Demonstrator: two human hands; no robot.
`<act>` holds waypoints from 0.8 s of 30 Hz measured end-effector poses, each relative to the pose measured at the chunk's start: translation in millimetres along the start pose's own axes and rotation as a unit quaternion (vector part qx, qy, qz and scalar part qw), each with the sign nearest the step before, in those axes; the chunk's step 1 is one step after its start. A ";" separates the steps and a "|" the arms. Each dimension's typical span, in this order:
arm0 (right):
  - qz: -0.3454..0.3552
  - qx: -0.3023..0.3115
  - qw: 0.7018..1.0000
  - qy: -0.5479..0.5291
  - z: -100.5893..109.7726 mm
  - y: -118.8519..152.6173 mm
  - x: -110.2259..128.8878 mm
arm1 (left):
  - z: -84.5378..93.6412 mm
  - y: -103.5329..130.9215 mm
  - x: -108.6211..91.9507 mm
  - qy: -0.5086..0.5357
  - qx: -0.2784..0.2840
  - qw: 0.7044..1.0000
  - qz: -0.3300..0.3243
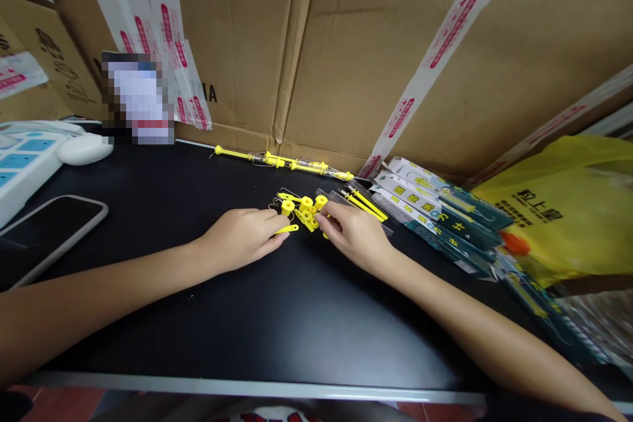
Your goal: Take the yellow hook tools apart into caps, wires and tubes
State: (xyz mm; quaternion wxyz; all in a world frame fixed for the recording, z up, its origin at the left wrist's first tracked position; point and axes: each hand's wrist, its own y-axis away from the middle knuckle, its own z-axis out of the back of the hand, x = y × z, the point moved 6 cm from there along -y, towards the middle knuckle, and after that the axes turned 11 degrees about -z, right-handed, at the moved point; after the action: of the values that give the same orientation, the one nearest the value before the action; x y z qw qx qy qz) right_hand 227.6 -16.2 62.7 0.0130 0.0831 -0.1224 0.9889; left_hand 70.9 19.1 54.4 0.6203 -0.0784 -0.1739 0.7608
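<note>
Several small yellow plastic parts [306, 214] lie in a loose pile on the black table [277, 316]. My left hand [244, 237] is closed on a yellow strip [289, 229] with a hole at its end, just left of the pile. At the pile's right edge my right hand [353, 231] has its fingers pinched together; what they hold, if anything, is hidden. Behind the pile, yellow rods with clear tubes [297, 163] lie in a row along the cardboard. Thin yellow rods with black tips [368, 203] rest beyond my right hand.
Printed boxes [440, 211] are stacked at the right, beside a yellow bag [568, 211]. A phone [49, 231] and a white power strip [30, 161] are at the left. Large cardboard boxes [346, 46] stand behind the table.
</note>
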 end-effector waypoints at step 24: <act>-0.124 0.139 0.790 -0.584 -25.5 4.9 -0.7 | 0.8 5.8 43.8 0.460 -0.250 0.830 0.192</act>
State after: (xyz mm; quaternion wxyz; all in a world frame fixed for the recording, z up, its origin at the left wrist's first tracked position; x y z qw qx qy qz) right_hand 224.0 -14.8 37.0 0.0495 0.6602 0.0434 0.7482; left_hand 55.7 60.5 57.3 0.4292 -0.6036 -0.0340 0.6711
